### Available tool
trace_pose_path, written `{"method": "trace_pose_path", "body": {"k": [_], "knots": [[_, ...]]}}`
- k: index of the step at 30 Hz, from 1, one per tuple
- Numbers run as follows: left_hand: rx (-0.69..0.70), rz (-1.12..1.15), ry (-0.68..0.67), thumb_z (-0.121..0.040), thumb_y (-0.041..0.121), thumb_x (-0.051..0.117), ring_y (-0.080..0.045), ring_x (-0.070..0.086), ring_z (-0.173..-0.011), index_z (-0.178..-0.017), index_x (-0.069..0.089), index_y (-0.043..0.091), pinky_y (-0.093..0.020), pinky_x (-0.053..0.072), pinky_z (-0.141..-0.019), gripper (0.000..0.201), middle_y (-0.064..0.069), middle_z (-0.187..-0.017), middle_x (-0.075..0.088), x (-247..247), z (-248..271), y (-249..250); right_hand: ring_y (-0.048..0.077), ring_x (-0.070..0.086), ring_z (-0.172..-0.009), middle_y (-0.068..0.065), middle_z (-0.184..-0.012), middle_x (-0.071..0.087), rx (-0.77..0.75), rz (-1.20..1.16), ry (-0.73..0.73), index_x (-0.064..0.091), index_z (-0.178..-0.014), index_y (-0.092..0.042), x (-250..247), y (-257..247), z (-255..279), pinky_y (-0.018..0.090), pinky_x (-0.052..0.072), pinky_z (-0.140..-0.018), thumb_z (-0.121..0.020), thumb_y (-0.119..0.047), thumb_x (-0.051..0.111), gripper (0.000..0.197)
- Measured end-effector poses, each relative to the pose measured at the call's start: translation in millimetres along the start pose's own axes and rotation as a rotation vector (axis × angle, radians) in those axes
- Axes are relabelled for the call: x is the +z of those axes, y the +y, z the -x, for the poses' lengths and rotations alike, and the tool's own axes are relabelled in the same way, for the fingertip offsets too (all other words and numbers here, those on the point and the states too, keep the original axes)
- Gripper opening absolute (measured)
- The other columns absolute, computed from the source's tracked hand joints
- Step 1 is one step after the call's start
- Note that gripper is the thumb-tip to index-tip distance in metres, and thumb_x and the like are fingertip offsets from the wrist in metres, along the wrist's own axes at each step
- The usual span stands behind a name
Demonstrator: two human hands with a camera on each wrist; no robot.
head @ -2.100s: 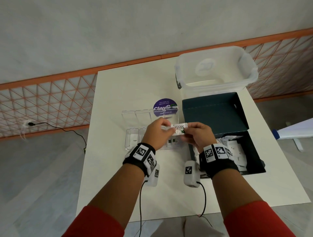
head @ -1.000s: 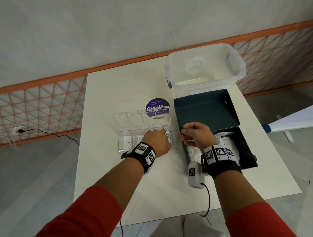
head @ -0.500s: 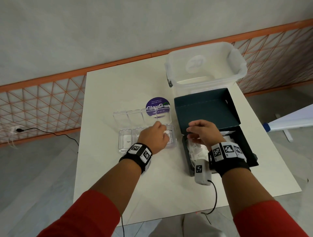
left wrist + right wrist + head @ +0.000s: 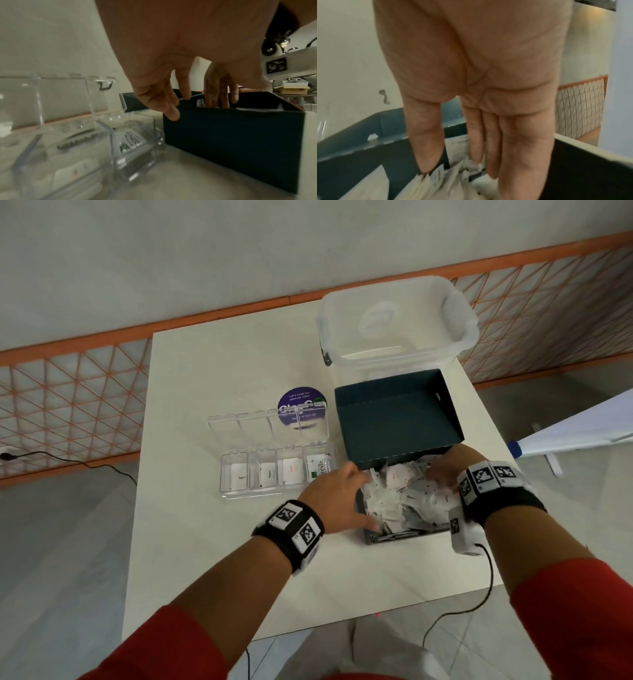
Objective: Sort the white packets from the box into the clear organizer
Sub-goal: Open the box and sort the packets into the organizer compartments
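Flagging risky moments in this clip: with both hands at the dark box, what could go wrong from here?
1. The packets lie in a loose, overlapping heap, so the right hand, with straight fingers in the pile, may lift several at once.
2. The left hand is at the box edge nearest the organizer; a nudge could push the box into it.
3. The packets look alike, with small print, so one could land in the wrong compartment.

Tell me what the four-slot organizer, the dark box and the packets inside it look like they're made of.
Organizer: clear, glossy rigid plastic; the table shows through its walls and raised lids. Dark box: matte teal-black, probably cardboard, with folded flaps and thin straight walls. Packets: white, crinkled, printed sachets, likely paper, though a thin coating can't be ruled out.
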State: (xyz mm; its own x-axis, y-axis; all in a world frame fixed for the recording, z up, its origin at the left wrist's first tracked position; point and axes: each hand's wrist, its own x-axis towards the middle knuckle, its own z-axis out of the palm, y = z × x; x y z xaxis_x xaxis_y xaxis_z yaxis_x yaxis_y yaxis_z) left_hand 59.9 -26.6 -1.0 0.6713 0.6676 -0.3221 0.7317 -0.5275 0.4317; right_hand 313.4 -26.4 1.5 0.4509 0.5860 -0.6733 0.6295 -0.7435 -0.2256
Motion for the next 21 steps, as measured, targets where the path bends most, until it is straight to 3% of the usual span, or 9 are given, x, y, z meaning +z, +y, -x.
{"method": "trace_pose_path", "body": {"k": [2, 5, 9, 11, 13, 15, 17, 19, 21], "knots": [[-0.037, 0.008, 0.006, -0.065, 0.073, 0.068, -0.017, 0.053, -0.104, -0.138, 0.042, 0.022, -0.035, 0.049, -0.088, 0.094, 0.002, -0.129, 0.040, 9.3, 0.8, 1.3, 0.022, 0.056, -0.068, 0.007, -0.076, 0.059, 0.011, -0.019, 0.020, 0.065, -0.085, -0.009, 3.5, -0.6, -1.5, 0.033, 0.044, -0.066, -0.083, -0.030, 0.076, 0.024], [-0.052, 0.017, 0.004, -0.066, 0.069, 0.071, -0.021, 0.052, -0.111, -0.141, 0.039, 0.020, -0.036, 0.045, -0.093, 0.096, -0.001, -0.132, 0.042, 18.0, 3.1, -2.0, 0.028, 0.061, -0.080, 0.009, -0.084, 0.063, 0.027, -0.192, -0.033, 0.063, -0.081, -0.012, 11.2, -1.4, -4.8, 0.035, 0.048, -0.074, -0.077, -0.035, 0.083, 0.031], [-0.065, 0.063, 0.018, -0.066, 0.064, 0.075, -0.022, 0.050, -0.116, -0.142, 0.037, 0.020, -0.038, 0.041, -0.099, 0.096, -0.001, -0.135, 0.042, 21.1, 4.1, -1.7, 0.027, 0.064, -0.074, 0.007, -0.082, 0.067, 0.035, -0.363, -0.104, 0.069, -0.098, -0.012, 17.6, -3.9, -3.6, 0.037, 0.056, -0.074, -0.070, -0.034, 0.089, 0.041], [-0.074, 0.088, 0.021, -0.065, 0.062, 0.076, -0.022, 0.049, -0.116, -0.141, 0.038, 0.020, -0.038, 0.041, -0.099, 0.095, 0.001, -0.135, 0.042, 20.6, 4.0, -1.0, 0.034, 0.068, -0.092, 0.011, -0.101, 0.070, 0.055, -0.371, -0.162, 0.063, -0.114, -0.015, 22.9, -10.4, -0.8, 0.047, 0.059, -0.080, -0.070, -0.039, 0.089, 0.056], [-0.076, 0.105, 0.022, -0.064, 0.061, 0.077, -0.022, 0.050, -0.115, -0.141, 0.039, 0.021, -0.038, 0.041, -0.099, 0.095, 0.001, -0.135, 0.042, 20.2, 4.1, -1.0, 0.035, 0.065, -0.103, 0.011, -0.117, 0.066, 0.055, -0.264, -0.185, 0.058, -0.121, -0.017, 27.2, -21.2, 4.2, 0.042, 0.057, -0.068, -0.072, -0.052, 0.084, 0.066], [-0.077, 0.116, 0.025, -0.063, 0.061, 0.078, -0.023, 0.050, -0.113, -0.139, 0.040, 0.022, -0.038, 0.041, -0.097, 0.093, 0.001, -0.133, 0.042, 20.8, 4.1, -1.1, 0.032, 0.065, -0.097, 0.009, -0.110, 0.066, 0.031, -0.176, -0.193, 0.060, -0.115, -0.012, 31.9, -30.3, 5.2, 0.035, 0.051, -0.060, -0.075, -0.054, 0.080, 0.061], [-0.075, 0.124, 0.034, -0.062, 0.060, 0.079, -0.023, 0.051, -0.111, -0.137, 0.041, 0.024, -0.037, 0.041, -0.094, 0.092, 0.002, -0.131, 0.043, 21.4, 4.2, -1.0, 0.028, 0.064, -0.088, 0.004, -0.097, 0.065, -0.024, -0.120, -0.197, 0.064, -0.107, -0.012, 37.0, -36.5, 4.5, 0.035, 0.052, -0.066, -0.079, -0.048, 0.076, 0.047], [-0.077, 0.128, 0.030, -0.061, 0.061, 0.079, -0.023, 0.051, -0.111, -0.137, 0.041, 0.024, -0.037, 0.041, -0.093, 0.093, 0.002, -0.131, 0.043, 21.6, 4.1, -1.0, 0.025, 0.061, -0.086, 0.001, -0.094, 0.060, -0.073, -0.050, -0.196, 0.059, -0.098, -0.021, 39.8, -41.1, 4.0, 0.035, 0.051, -0.069, -0.082, -0.052, 0.072, 0.037], [-0.086, 0.139, 0.025, -0.060, 0.060, 0.080, -0.023, 0.051, -0.111, -0.136, 0.042, 0.025, -0.037, 0.042, -0.093, 0.092, 0.003, -0.131, 0.042, 21.8, 4.1, -1.3, 0.024, 0.060, -0.079, 0.003, -0.096, 0.062, -0.034, -0.112, -0.227, 0.058, -0.094, -0.024, 40.8, -43.0, 2.3, 0.032, 0.046, -0.058, -0.080, -0.046, 0.075, 0.031]]}}
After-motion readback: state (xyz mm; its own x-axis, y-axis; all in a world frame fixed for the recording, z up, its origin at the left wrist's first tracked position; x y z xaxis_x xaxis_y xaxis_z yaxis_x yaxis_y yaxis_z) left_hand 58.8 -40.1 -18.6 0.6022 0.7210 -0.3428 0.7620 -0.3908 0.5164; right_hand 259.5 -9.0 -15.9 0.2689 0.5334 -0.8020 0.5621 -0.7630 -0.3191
